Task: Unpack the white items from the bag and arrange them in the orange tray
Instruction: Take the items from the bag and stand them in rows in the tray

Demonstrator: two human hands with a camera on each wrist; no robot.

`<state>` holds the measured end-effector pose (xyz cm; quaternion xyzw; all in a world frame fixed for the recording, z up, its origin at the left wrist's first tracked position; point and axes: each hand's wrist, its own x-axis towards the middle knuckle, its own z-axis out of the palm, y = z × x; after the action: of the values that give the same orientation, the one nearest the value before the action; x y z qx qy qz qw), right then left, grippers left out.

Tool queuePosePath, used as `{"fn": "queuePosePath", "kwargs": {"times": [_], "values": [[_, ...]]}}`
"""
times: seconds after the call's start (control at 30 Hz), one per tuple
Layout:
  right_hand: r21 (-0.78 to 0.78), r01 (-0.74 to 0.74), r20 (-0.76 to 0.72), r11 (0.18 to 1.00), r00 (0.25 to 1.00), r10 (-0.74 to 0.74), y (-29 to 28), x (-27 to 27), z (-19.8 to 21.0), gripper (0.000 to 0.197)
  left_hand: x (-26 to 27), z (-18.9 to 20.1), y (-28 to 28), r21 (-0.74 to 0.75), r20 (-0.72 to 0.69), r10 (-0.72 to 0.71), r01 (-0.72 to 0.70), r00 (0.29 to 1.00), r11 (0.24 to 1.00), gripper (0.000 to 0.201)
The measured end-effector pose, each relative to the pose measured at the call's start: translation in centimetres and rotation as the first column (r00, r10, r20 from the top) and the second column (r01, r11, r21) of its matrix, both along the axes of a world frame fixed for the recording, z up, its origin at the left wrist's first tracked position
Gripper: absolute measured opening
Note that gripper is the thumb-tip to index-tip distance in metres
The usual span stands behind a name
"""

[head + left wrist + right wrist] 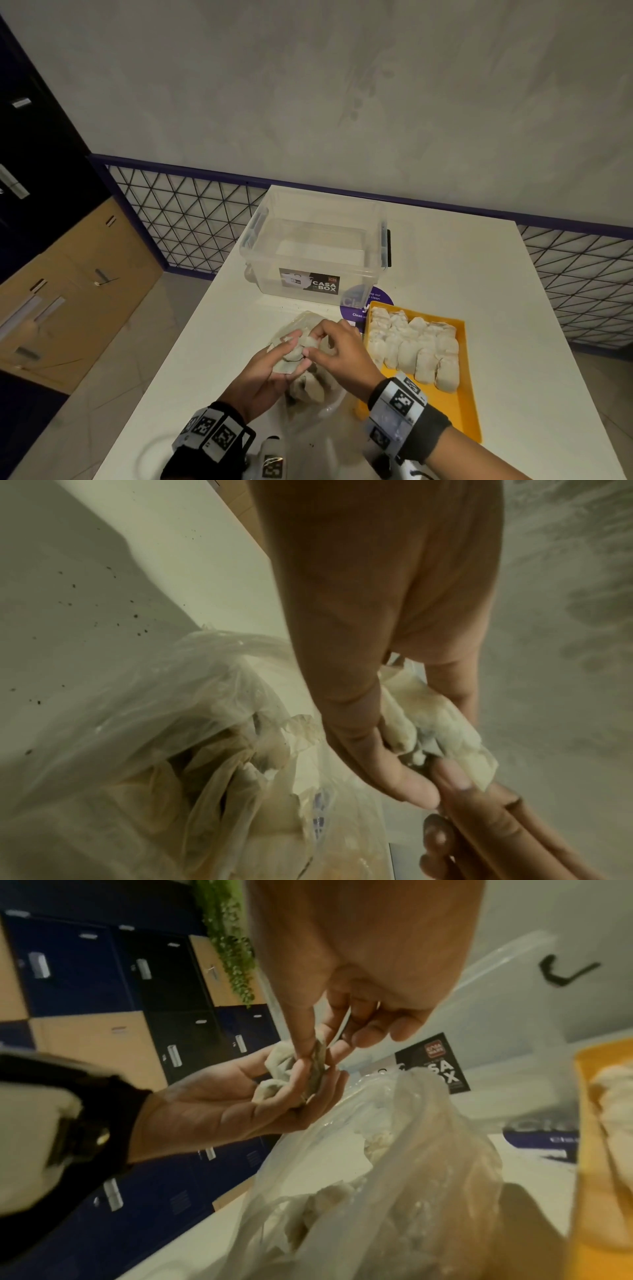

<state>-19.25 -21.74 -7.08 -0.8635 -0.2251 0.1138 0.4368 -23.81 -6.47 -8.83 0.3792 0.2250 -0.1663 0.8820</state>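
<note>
A crumpled white item [291, 356] is held between both hands just above the open clear plastic bag [308, 394]. My left hand [289, 346] cradles it from below, with fingers and thumb curled round it [438, 723]. My right hand [311, 344] pinches its edge [315, 1058] between thumb and fingers. More white items lie inside the bag [394, 1150]. To the right lies the orange tray [445, 404], where several white items [414, 346] sit in rows across its far half.
An open clear storage box [315, 246] labelled CASA BOX stands behind the bag on the white table [479, 274]. A purple sticker [363, 301] lies beside the tray's far corner. Lockers stand off the table's left edge, and a wire-grid fence runs behind it.
</note>
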Motion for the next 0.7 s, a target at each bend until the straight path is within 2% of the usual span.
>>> {"fn": "queuePosePath", "kwargs": {"times": [0.1, 0.17, 0.27, 0.33, 0.4, 0.47, 0.53, 0.6, 0.7], "values": [[0.17, 0.075, -0.199, 0.983, 0.979, -0.04, -0.4, 0.4, -0.4, 0.017, -0.2, -0.2, 0.3, 0.01, 0.037, 0.012, -0.012, 0.999, 1.0, 0.043], [0.275, 0.125, -0.313, 0.953, 0.949, -0.034, -0.6, 0.6, -0.5, 0.014, -0.3, -0.2, 0.5, 0.017, 0.053, 0.004, -0.005, 0.999, 1.0, 0.039], [0.349, 0.211, -0.445, 0.913, 0.895, -0.037, -0.8, 0.7, -0.4, 0.008, -0.3, -0.2, 0.5, 0.031, 0.066, 0.005, -0.008, 0.998, 0.999, 0.033], [0.369, 0.223, -0.482, 0.902, 0.876, -0.019, -0.8, 0.6, -0.3, 0.012, -0.2, -0.3, 0.6, 0.078, 0.063, -0.002, -0.003, 0.998, 0.997, 0.03], [0.32, 0.146, -0.381, 0.936, 0.924, -0.014, -0.7, 0.4, -0.1, 0.018, -0.1, -0.2, 0.5, 0.159, 0.057, -0.034, 0.025, 0.998, 0.987, 0.03], [0.123, 0.027, -0.182, 0.992, 0.983, -0.004, -0.6, 0.4, 0.1, 0.028, -0.2, -0.2, 0.4, 0.225, 0.058, -0.079, 0.064, 0.995, 0.972, 0.03], [-0.087, -0.06, -0.016, 0.994, 0.998, 0.059, -0.3, 0.6, 0.5, 0.038, -0.2, 0.0, 0.3, 0.267, 0.062, -0.124, 0.103, 0.99, 0.958, 0.03], [-0.163, -0.107, 0.015, 0.981, 0.994, 0.111, 0.0, 1.0, 1.0, 0.038, -0.3, 0.2, 0.3, 0.294, 0.069, -0.135, 0.109, 0.989, 0.95, 0.03], [-0.121, -0.113, -0.007, 0.986, 0.994, 0.113, 0.6, 1.6, 1.4, 0.017, -0.4, 0.4, 0.6, 0.307, 0.082, -0.14, 0.109, 0.987, 0.945, 0.033]]}}
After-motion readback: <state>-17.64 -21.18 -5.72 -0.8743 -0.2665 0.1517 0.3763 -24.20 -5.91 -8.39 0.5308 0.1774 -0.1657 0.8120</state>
